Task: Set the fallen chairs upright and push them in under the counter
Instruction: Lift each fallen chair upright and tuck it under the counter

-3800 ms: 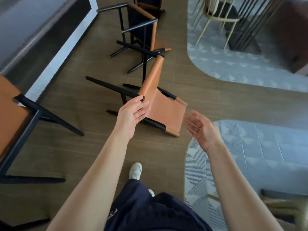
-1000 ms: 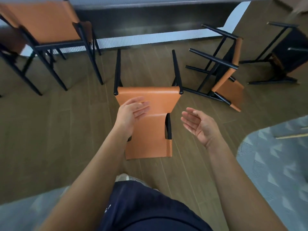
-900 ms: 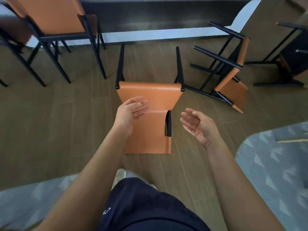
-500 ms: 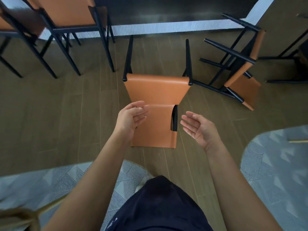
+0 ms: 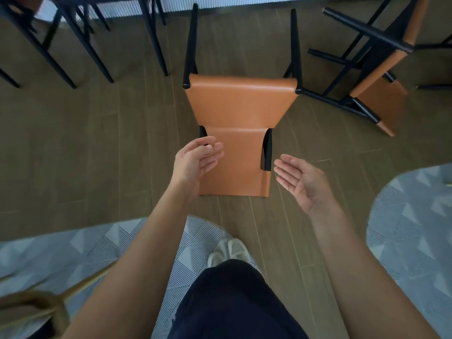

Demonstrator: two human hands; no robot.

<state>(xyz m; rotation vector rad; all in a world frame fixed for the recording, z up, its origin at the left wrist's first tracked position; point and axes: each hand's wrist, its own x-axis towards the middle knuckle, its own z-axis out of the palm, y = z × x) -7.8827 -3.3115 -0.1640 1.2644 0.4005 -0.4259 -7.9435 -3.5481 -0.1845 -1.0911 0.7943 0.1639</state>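
The orange chair (image 5: 241,133), lying on its back, is being approached: left hand (image 5: 195,162) and right hand (image 5: 302,182) are being held open, gripping nothing. Gripping its backrest is judged next.

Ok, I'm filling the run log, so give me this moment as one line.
stage: reaching for fallen chair | left hand: open, at backrest edge | right hand: open, clear | second fallen chair: untouched

home dining area | wood floor (image 5: 73,148) | patterned rugs (image 5: 413,231) | leather chairs (image 5: 239,113)
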